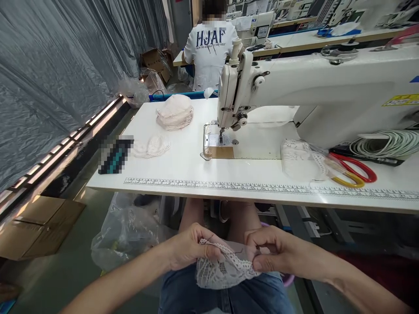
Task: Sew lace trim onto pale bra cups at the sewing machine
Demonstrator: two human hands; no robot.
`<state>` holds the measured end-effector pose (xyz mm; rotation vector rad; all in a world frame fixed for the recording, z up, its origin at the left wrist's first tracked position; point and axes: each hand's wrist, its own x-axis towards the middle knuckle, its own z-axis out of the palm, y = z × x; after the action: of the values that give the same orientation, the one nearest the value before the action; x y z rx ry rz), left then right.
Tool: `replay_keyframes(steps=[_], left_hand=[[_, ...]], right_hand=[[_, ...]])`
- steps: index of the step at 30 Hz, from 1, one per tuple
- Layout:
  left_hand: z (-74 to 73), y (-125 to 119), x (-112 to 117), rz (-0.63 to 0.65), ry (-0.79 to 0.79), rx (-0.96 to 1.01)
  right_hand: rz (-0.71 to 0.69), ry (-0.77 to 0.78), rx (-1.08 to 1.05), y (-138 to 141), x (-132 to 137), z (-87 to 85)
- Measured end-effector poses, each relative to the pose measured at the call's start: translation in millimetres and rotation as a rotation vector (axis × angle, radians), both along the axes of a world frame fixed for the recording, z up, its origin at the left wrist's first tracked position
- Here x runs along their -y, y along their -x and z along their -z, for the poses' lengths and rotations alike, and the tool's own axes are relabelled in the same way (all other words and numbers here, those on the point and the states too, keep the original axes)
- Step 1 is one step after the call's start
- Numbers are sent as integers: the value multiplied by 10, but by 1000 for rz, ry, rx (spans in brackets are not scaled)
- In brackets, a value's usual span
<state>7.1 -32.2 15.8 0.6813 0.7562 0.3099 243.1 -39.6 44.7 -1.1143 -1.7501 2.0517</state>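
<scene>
Over my lap, below the table's front edge, both hands pinch one white lace piece (222, 270). My left hand (188, 246) is closed on its left upper edge. My right hand (270, 250) grips the right edge, fingers curled. The lace sags between them over my blue jeans. The white sewing machine (314, 87) stands on the white table (196, 174), with its needle (221, 137) near the table's middle.
A stack of pale lace cups (175, 112) and a single lace piece (151, 146) lie at the left. Bagged lace (303, 159), red and yellow scissors (352, 172) and coiled cord (388, 143) lie right. A plastic bag (126, 235) sits on the floor. Another person (211, 48) works behind.
</scene>
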Motion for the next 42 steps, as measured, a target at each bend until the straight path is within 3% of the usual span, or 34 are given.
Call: replay_keyframes(steps=[11, 14, 16, 18, 20, 22, 24, 25, 27, 29, 31, 34, 42], left_hand=[[-31, 106, -57, -34, -53, -5], [-121, 128, -211, 1, -112, -41], [-262, 103, -431, 41, -196, -72], [-477, 46, -732, 63, -335, -95], [-738, -31, -1062, 81, -570, -119], [-971, -109, -1361, 119, -897, -168], [-1070, -174, -1593, 159, -1280, -240], [-1047, -198, -1679, 180, -1473, -272], [-860, -222, -1781, 231, -1831, -310], [-571, -213, -1773, 297, -2104, -330], [-319, -181, -1668, 320, -2266, -371], [-176, -136, -1460, 269, -2370, -448], [-186, -20, -1239, 161, -2372, -515]], right_hand=[[-23, -146, -73, 36, -55, 168], [-12, -202, -54, -45, -151, 69], [17, -314, -13, -124, -294, -103], [53, -508, 57, -215, -486, -353], [86, -767, 149, -303, -682, -621], [106, -1051, 245, -372, -850, -809], [99, -1340, 350, -405, -986, -826], [89, -1470, 400, -406, -1041, -760], [64, -1644, 483, -373, -1108, -511], [17, -1659, 515, -313, -1098, -199], [-37, -1585, 501, -254, -1024, 51], [-63, -1507, 423, -219, -919, 202], [-92, -1550, 382, -251, -875, 223]])
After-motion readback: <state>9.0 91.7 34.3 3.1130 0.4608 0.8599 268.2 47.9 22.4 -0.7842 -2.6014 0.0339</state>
